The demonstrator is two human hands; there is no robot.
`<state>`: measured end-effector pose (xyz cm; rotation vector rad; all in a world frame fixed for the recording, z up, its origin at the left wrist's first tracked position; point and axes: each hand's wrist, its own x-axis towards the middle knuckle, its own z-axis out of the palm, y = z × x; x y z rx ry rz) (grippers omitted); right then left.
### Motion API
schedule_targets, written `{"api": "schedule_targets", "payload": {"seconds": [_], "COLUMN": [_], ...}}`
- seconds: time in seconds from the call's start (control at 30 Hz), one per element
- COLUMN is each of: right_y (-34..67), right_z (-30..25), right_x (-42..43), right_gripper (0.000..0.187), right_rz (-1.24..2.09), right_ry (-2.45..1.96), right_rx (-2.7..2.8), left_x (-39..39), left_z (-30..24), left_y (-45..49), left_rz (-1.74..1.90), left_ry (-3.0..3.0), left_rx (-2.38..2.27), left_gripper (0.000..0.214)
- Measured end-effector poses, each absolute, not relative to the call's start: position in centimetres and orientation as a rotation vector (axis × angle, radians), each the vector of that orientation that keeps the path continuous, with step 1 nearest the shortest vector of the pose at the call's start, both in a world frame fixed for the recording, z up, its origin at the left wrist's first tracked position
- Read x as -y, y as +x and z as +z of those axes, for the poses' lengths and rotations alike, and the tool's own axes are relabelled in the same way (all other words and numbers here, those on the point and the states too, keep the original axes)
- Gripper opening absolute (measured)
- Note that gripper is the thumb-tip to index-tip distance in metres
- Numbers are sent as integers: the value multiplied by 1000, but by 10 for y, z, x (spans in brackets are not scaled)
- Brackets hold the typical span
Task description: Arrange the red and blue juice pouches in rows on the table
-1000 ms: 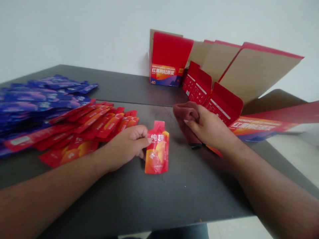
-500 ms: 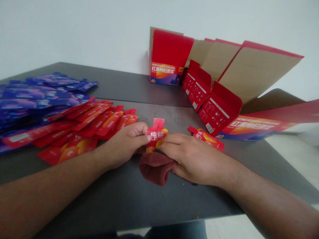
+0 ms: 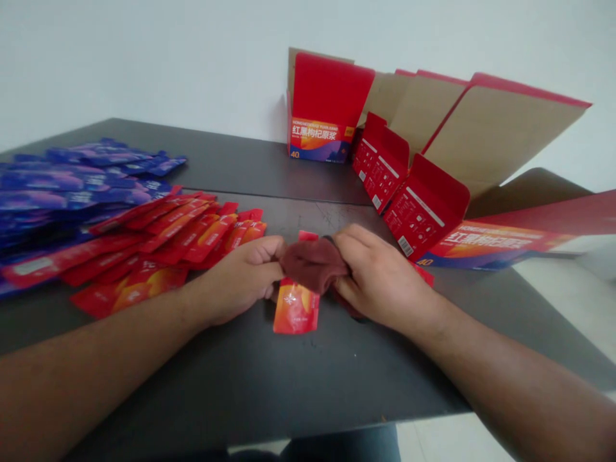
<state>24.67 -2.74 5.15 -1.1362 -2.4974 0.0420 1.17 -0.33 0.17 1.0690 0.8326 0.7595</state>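
My left hand (image 3: 250, 276) is closed on the left edge of a red and orange pouch (image 3: 297, 311), its thumb and fingers pinching the packet. Bunched in my right hand (image 3: 378, 266) is a brown cloth (image 3: 312, 263), which lies over the upper middle of that pouch. Only the pouch's red top tab and its lower half show around the cloth. Behind my right hand, a second red pouch (image 3: 423, 274) is mostly hidden beside the cartons. To the left of my left hand lies a pile of red pouches (image 3: 192, 234).
Blue pouches (image 3: 81, 183) are heaped at the far left of the dark table (image 3: 231, 391). Open red cartons (image 3: 423, 205) with raised flaps line the right side. Another open carton (image 3: 320, 115) stands at the back by the wall.
My right hand has moved the brown cloth up and away from me, from the pouch's lower part to its upper middle. My left hand has kept its grip in place.
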Motion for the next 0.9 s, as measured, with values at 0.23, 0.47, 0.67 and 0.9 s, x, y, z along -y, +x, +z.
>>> {"api": "schedule_targets", "payload": {"seconds": [0.23, 0.47, 0.67, 0.9], "right_y": [244, 248, 244, 249], "right_z": [51, 50, 50, 49], "right_x": [36, 24, 37, 22], "right_gripper": [25, 7, 22, 9], "right_rz": [228, 38, 201, 38], "right_ry": [-800, -1185, -812, -1175], "right_rx": [2731, 2472, 2737, 2491], "left_x": [4, 3, 2, 4], "left_z": [0, 0, -3, 0], "left_y": [8, 10, 7, 10], "left_rz": [826, 748, 803, 771], "left_ry": [1172, 1106, 1191, 1117], "left_rx": [-875, -853, -860, -884], "left_gripper": [33, 32, 31, 31]}}
